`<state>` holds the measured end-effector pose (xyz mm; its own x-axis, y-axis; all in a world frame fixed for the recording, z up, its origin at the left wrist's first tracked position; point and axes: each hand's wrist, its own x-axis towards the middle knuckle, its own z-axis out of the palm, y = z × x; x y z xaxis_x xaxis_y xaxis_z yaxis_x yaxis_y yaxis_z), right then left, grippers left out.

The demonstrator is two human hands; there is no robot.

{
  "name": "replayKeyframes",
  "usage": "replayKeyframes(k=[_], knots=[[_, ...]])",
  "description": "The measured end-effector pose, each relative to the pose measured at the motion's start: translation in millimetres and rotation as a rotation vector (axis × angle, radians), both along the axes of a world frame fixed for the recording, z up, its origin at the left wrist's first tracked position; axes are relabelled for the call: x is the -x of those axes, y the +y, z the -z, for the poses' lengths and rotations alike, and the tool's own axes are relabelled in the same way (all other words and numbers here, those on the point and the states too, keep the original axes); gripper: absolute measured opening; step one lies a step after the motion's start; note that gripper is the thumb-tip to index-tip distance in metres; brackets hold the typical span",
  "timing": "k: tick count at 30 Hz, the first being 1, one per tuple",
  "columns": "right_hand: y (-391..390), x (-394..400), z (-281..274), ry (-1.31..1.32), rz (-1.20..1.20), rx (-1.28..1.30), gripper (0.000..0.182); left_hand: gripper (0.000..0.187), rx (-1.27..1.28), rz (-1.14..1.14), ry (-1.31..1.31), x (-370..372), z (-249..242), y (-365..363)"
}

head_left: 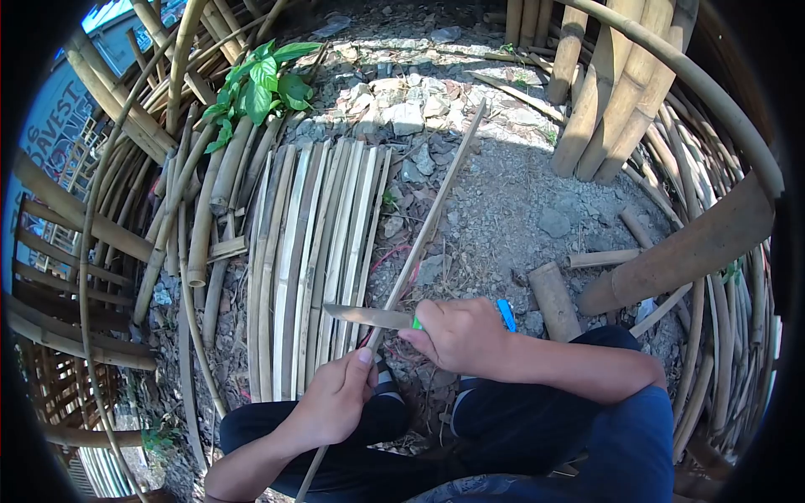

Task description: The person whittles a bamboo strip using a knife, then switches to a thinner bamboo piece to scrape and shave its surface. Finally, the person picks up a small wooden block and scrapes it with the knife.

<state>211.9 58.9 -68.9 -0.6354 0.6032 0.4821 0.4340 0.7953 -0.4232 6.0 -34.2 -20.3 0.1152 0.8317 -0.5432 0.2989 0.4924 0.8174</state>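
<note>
My left hand (337, 397) is wrapped round a long, thin bamboo strip (436, 205), which slants from my lap up and away to the right. In my right hand (466, 334) is a knife (369, 316) with a green and blue handle. Its blade points left and lies across the strip just above my left hand. Most of the handle is hidden inside my right fist. To the left of the strip, split bamboo slats (310, 260) lie side by side on the ground.
Thick bamboo poles (616, 92) stand at the upper right. A short cut piece of bamboo (554, 300) lies on the dirt by my right knee. Bamboo stems line both sides, and a green leafy plant (262, 84) grows at the upper left. Stones (408, 117) lie ahead.
</note>
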Motion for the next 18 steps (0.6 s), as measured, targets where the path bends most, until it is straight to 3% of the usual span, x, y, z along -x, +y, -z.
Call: replayKeyframes(k=[6,9,11,12,16,18], knots=[[21.4,-10.2,11.3,-0.012,0.007,-0.183,0.036,0.053,-0.036,0.05,0.195,-2.4,-11.9,2.9],[39.4,-18.1,11.6,-0.023,0.209,-0.078,0.034,0.054,-0.017,0.019,0.224,0.0,-12.7,-4.9],[77.1,-45.7,10.1,-0.155,0.478,0.026,0.034,0.054,0.01,0.026,0.187,4.6,-9.6,-9.4],[76.6,-46.9,8.2,-0.166,0.485,0.017,0.034,0.054,0.047,0.024,0.14,4.1,-6.7,-9.1],[38.1,-25.7,-4.8,-0.061,0.29,0.088,0.036,0.052,0.176,-0.082,-0.015,3.6,-4.3,-4.1],[10.0,-12.7,-4.8,0.003,0.114,0.001,0.036,0.052,0.12,-0.056,0.015,1.6,-3.4,-5.3]])
